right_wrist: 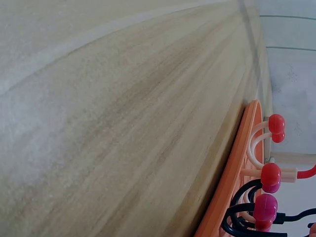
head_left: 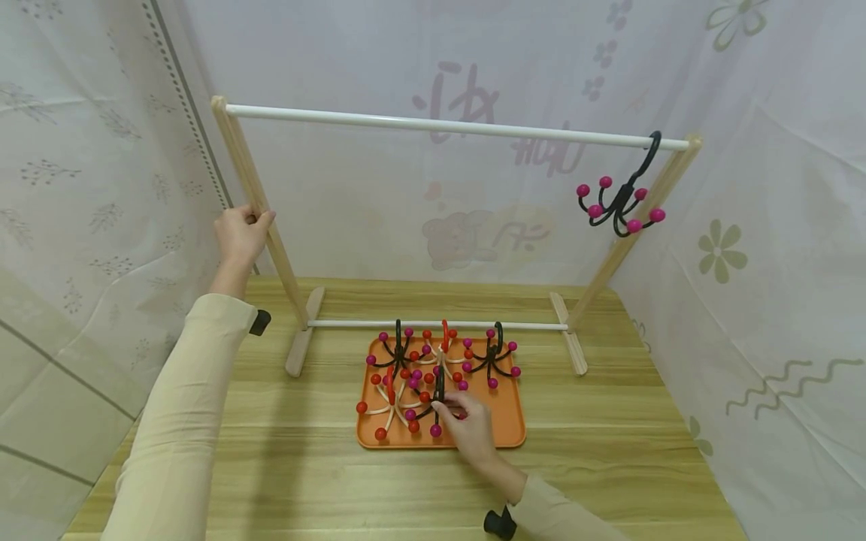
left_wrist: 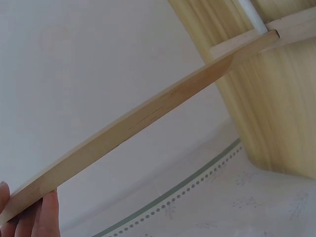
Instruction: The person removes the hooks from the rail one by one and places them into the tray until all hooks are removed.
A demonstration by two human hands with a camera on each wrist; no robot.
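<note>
My left hand point(head_left: 242, 239) grips the left wooden post point(head_left: 280, 259) of a rack; in the left wrist view its fingers point(left_wrist: 48, 215) lie around that post. My right hand point(head_left: 471, 434) pinches a black multi-arm hook hanger point(head_left: 440, 387) with pink ball tips, at the front middle of the orange tray point(head_left: 506, 421). Beside it on the left stands a cream hook hanger point(head_left: 394, 409) with red balls and a red hook. Behind are another cream one point(head_left: 443, 353) and two black ones, at left point(head_left: 399, 353) and right point(head_left: 492, 357). In the right wrist view my right hand is mostly out of frame.
A further black hook hanger point(head_left: 621, 199) hangs near the right end of the rack's white top bar point(head_left: 419, 124). The rack's wooden feet point(head_left: 568, 334) and lower white bar point(head_left: 338, 324) stand behind the tray on a wood-grain table point(head_left: 325, 466). Patterned cloth point(head_left: 325, 210) surrounds it.
</note>
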